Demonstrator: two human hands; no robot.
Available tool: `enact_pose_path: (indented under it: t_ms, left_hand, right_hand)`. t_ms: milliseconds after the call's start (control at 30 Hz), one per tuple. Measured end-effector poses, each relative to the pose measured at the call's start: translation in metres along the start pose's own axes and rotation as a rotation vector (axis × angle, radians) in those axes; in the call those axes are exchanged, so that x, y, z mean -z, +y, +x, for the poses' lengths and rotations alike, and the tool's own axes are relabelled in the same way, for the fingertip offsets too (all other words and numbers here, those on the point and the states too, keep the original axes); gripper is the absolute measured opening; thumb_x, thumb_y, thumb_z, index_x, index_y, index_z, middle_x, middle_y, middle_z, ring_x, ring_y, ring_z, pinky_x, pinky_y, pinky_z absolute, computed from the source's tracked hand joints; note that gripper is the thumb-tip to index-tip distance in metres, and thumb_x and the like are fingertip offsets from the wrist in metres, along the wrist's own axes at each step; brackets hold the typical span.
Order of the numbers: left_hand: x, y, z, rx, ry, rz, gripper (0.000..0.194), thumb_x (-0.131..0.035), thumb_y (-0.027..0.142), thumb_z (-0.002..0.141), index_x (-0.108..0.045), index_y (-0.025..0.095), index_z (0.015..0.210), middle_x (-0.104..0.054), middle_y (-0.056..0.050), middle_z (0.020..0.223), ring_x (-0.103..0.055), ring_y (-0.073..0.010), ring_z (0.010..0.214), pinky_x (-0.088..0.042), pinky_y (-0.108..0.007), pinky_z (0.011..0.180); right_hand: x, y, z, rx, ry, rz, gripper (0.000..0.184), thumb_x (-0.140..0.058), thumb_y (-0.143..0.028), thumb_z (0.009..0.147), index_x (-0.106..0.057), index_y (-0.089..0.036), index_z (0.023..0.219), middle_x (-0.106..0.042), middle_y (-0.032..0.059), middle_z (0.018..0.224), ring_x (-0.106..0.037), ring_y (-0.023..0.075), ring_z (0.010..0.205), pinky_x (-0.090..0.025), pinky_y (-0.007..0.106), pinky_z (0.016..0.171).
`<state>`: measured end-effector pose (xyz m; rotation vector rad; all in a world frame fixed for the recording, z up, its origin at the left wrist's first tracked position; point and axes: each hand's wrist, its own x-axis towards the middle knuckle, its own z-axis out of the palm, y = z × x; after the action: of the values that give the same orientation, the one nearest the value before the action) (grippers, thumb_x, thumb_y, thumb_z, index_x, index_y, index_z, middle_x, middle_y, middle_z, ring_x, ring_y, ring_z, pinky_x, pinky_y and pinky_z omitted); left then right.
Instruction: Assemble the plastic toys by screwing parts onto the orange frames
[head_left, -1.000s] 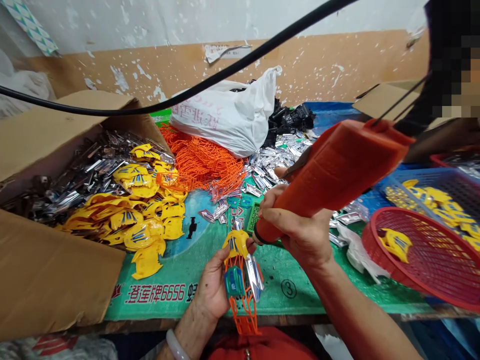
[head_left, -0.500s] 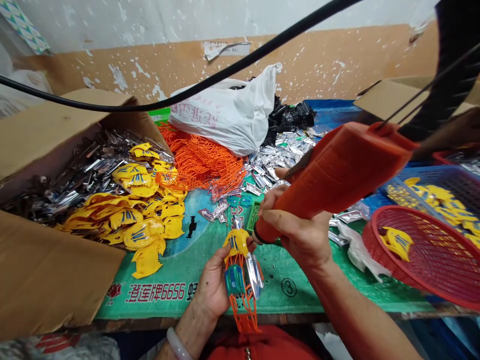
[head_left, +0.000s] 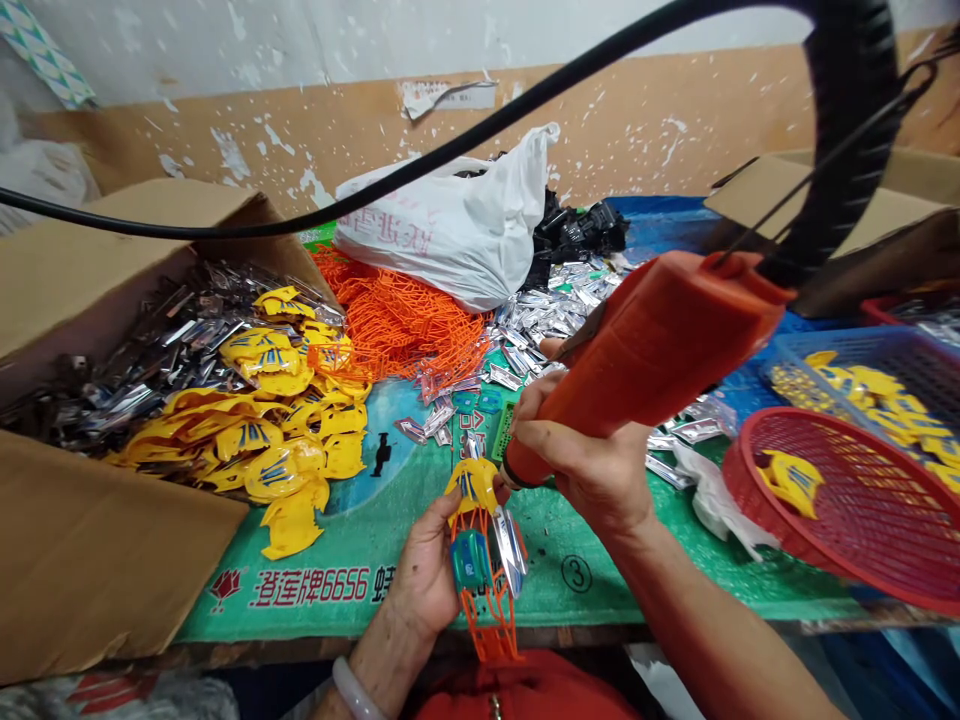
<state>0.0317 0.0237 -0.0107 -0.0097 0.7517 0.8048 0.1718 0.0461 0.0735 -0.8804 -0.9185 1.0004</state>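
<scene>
My left hand (head_left: 429,560) is closed on a toy vehicle body (head_left: 471,560), made up of an orange lattice frame, a yellow front shell, a green block and a silver side strip. Wrapped around a thick orange-red power screwdriver (head_left: 645,350) is my right hand (head_left: 592,455). The tool slants down to the left, and its dark-ringed tip meets the right side of the yellow shell. The exact contact point is hidden by the tip and fingers. Just beyond the toy body lie a small green grid part (head_left: 504,430) and silver strips (head_left: 435,420).
At left, a cardboard box (head_left: 112,560) spills dark chrome parts and yellow shells (head_left: 277,465). Orange frames (head_left: 412,330) are heaped behind, beside a white sack (head_left: 450,235). A red basket (head_left: 847,520) stands at right. A black cable (head_left: 420,165) hangs across the view.
Both hands keep their grip, and the screwdriver tip stays at the yellow shell. The tool's upper end has shifted slightly left, and more of the looped black cable shows.
</scene>
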Motion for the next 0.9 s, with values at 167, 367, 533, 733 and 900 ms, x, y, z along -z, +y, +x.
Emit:
enact_pose_path:
  t_ms: [167, 367, 533, 733, 900]
  left_hand:
    - [0.006, -0.001, 0.002, 0.006, 0.057, 0.029, 0.018, -0.065, 0.024, 0.076, -0.069, 0.010, 0.087, -0.074, -0.007, 0.069, -0.069, -0.0196, 0.058, -0.057, -0.036, 0.073]
    - [0.007, -0.006, -0.003, -0.217, 0.090, 0.322, 0.024, -0.077, 0.027, 0.066, -0.070, 0.010, 0.080, -0.073, -0.007, 0.066, -0.066, -0.0178, 0.054, -0.054, -0.026, 0.054]
    - [0.000, -0.007, -0.010, -0.262, 0.075, 0.485, 0.029, -0.078, 0.033, 0.067, -0.071, 0.010, 0.084, -0.071, -0.005, 0.066, -0.061, -0.0127, 0.052, -0.048, -0.020, 0.049]
    - [-0.005, -0.008, -0.010, -0.277, 0.079, 0.510, 0.028, -0.078, 0.034, 0.066, -0.072, 0.011, 0.081, -0.069, -0.003, 0.064, -0.056, -0.0102, 0.050, -0.044, -0.019, 0.048]
    - [-0.007, -0.008, -0.012, -0.283, 0.027, 0.508, 0.025, -0.076, 0.034, 0.069, -0.073, 0.012, 0.082, -0.068, -0.002, 0.063, -0.056, -0.0104, 0.051, -0.045, -0.019, 0.050]
  right_hand:
    - [0.003, 0.004, 0.001, 0.016, 0.024, -0.008, 0.017, -0.073, -0.017, 0.061, -0.057, -0.018, 0.054, -0.056, -0.0030, 0.054, -0.052, 0.0110, 0.050, -0.045, 0.025, 0.045]
    - [0.009, -0.018, 0.005, 0.157, 0.072, -0.039, 0.017, -0.068, -0.010, 0.061, -0.057, -0.021, 0.063, -0.057, -0.0038, 0.059, -0.057, 0.0145, 0.057, -0.046, 0.028, 0.050]
    - [0.008, -0.034, -0.001, 0.190, 0.089, -0.016, 0.025, -0.064, -0.009, 0.061, -0.056, -0.027, 0.077, -0.057, -0.0055, 0.065, -0.056, 0.0132, 0.058, -0.046, 0.032, 0.061]
    - [-0.002, -0.027, -0.008, 0.145, 0.030, -0.081, 0.018, -0.066, -0.016, 0.065, -0.052, -0.027, 0.068, -0.057, -0.0044, 0.067, -0.058, 0.0152, 0.063, -0.049, 0.035, 0.062]
    - [-0.011, -0.024, -0.008, 0.109, -0.020, -0.033, 0.017, -0.066, -0.013, 0.066, -0.054, -0.025, 0.062, -0.055, -0.0031, 0.064, -0.058, 0.0149, 0.062, -0.047, 0.031, 0.053]
